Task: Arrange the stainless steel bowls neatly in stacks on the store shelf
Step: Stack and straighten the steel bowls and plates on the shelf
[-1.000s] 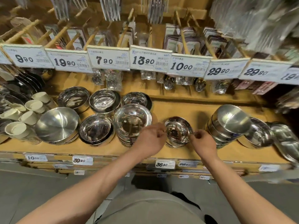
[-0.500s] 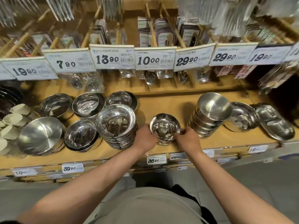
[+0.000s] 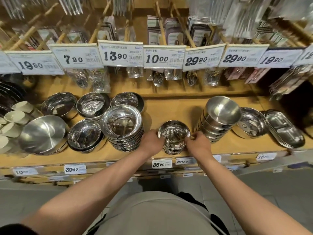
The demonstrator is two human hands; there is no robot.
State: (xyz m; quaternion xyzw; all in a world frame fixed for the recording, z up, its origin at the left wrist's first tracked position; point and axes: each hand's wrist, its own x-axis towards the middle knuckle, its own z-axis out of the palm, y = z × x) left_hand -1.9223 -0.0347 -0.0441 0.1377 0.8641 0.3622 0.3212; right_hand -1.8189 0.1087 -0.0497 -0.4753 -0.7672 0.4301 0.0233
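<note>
Both hands sit just below the centre of the frame, clasped on one small stack of bowls (image 3: 174, 138) at the front edge of the wooden shelf (image 3: 177, 109). The left hand (image 3: 150, 143) curls its fingers against the stack's left side; the right hand (image 3: 199, 144) pinches the rim on the right. A second ago the fingers were only reaching the top bowl's rim from either side; half a second ago they closed in, and now they hold lower, round the stack's body. I judge this to be squaring the pile, so this stack is nearly settled.

Outward to the left stands a tall stack of wide bowls (image 3: 122, 128), close beside the left hand. Farther left are five more bowl positions: three at the back, two at the front, the leftmost front one tilted. To the right, a leaning stack (image 3: 218, 119) stands just beside the right hand, then one shallow bowl pile (image 3: 252, 122) and one pile of oval trays (image 3: 284, 128) at centre right. Seven price cards read clearly across the upper frame.
</note>
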